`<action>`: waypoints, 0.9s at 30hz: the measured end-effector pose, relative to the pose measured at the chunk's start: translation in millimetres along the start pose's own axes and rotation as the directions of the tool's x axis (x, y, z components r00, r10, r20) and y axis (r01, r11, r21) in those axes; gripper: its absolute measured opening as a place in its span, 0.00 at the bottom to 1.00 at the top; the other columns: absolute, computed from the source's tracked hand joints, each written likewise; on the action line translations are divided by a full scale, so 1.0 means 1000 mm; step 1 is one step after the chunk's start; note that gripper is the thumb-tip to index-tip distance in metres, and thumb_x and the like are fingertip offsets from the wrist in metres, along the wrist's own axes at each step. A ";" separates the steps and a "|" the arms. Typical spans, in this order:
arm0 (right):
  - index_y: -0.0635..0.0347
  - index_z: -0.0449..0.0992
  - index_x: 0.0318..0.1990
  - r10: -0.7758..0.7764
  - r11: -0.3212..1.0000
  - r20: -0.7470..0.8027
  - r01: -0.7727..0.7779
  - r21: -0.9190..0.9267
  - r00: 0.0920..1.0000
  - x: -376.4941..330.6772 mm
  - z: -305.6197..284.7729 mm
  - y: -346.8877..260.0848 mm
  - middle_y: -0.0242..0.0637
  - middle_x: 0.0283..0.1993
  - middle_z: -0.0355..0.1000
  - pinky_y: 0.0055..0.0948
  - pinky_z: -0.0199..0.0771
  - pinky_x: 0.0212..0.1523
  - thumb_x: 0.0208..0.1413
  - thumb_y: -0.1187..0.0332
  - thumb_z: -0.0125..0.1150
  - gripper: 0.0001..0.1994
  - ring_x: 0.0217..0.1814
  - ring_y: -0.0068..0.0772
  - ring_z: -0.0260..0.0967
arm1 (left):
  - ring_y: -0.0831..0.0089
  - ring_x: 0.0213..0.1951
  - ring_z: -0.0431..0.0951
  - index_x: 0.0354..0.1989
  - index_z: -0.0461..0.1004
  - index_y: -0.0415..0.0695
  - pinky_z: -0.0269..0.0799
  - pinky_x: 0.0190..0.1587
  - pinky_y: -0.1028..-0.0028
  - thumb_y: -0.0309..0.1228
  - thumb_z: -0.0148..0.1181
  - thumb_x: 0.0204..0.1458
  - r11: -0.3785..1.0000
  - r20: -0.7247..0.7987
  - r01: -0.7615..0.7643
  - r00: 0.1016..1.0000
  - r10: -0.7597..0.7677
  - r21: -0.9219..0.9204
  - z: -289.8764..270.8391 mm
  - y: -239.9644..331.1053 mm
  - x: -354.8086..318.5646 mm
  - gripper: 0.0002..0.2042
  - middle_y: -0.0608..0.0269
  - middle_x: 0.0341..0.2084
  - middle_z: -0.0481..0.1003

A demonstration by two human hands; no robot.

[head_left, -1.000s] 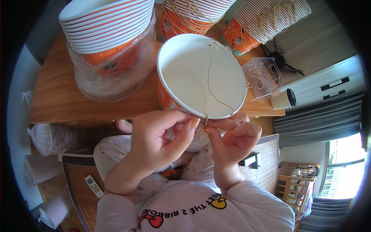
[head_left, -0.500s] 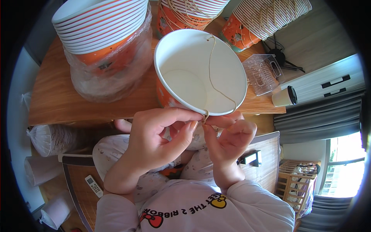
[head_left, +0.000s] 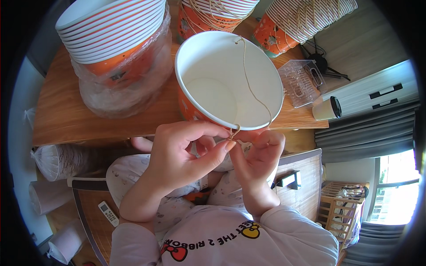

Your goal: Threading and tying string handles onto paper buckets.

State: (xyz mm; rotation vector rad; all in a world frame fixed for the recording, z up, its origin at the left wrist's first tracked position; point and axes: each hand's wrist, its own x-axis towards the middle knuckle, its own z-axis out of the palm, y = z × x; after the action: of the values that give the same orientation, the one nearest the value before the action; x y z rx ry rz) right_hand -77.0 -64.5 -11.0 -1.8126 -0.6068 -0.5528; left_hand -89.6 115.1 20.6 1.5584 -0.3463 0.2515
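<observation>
The left hand (head_left: 177, 157) and the right hand (head_left: 259, 157) meet at the near rim of a large paper bucket (head_left: 228, 84), orange outside and white inside, which is held tilted just above the front edge of the wooden table (head_left: 66, 119). A thin string (head_left: 250, 86) runs across the bucket's mouth from a hole at the far rim to the near rim. The left thumb and forefinger are closed in a pinch on the string's looped end at that rim; the right fingers are curled in just beside it and appear to pinch the same end, though the contact point is partly hidden. Toward the table's left back corner stands a stack of buckets (head_left: 117, 48) wrapped in clear plastic. A clear plastic box (head_left: 301, 82) lies near the right edge
</observation>
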 end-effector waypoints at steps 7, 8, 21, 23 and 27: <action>0.56 0.60 0.42 -0.021 0.997 -0.027 0.019 -0.070 0.999 0.000 0.003 -0.002 0.32 0.39 0.79 0.32 0.58 0.49 0.44 0.81 0.71 0.24 0.40 0.30 0.64 | 0.83 0.21 0.76 0.32 0.81 0.39 0.66 0.22 0.83 0.22 0.69 0.47 0.994 -0.093 -0.063 0.993 0.071 0.091 0.007 -0.007 -0.001 0.05 0.65 0.22 0.80; 0.56 0.60 0.42 -0.020 0.997 -0.027 0.019 -0.070 0.999 -0.001 0.002 -0.002 0.32 0.39 0.79 0.32 0.58 0.49 0.44 0.81 0.71 0.24 0.40 0.30 0.64 | 0.77 0.20 0.78 0.33 0.81 0.40 0.72 0.24 0.79 0.23 0.70 0.46 0.993 -0.084 -0.039 0.995 0.048 0.107 0.007 -0.007 -0.001 0.06 0.62 0.23 0.80; 0.55 0.62 0.41 -0.132 0.977 0.039 0.136 -0.161 0.991 0.006 0.001 -0.012 0.28 0.36 0.80 0.33 0.57 0.49 0.43 0.81 0.72 0.23 0.36 0.29 0.68 | 0.87 0.27 0.75 0.39 0.79 0.33 0.67 0.27 0.87 0.22 0.62 0.55 0.998 0.047 -0.009 0.999 0.011 -0.062 -0.001 -0.011 -0.002 0.06 0.64 0.29 0.81; 0.54 0.62 0.41 -0.160 0.974 0.044 0.165 -0.154 0.986 0.008 0.001 -0.014 0.28 0.36 0.80 0.33 0.57 0.49 0.42 0.82 0.72 0.23 0.35 0.28 0.68 | 0.90 0.23 0.68 0.39 0.79 0.34 0.60 0.24 0.86 0.24 0.63 0.55 0.978 0.012 0.058 0.998 -0.057 -0.198 0.007 -0.016 -0.003 0.07 0.70 0.23 0.76; 0.54 0.63 0.42 -0.219 0.962 0.084 0.229 -0.146 0.972 0.013 0.000 -0.017 0.29 0.36 0.80 0.31 0.57 0.45 0.44 0.83 0.71 0.23 0.34 0.28 0.70 | 0.92 0.22 0.63 0.40 0.78 0.33 0.55 0.23 0.86 0.24 0.62 0.58 0.915 0.040 0.194 0.981 -0.192 -0.354 0.004 -0.016 -0.005 0.07 0.76 0.19 0.71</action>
State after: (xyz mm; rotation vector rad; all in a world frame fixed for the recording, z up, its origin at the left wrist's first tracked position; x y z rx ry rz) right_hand -78.2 -57.7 9.4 -1.9262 -0.8423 -0.7104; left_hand -88.5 111.3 4.1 1.2221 -0.2241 0.0262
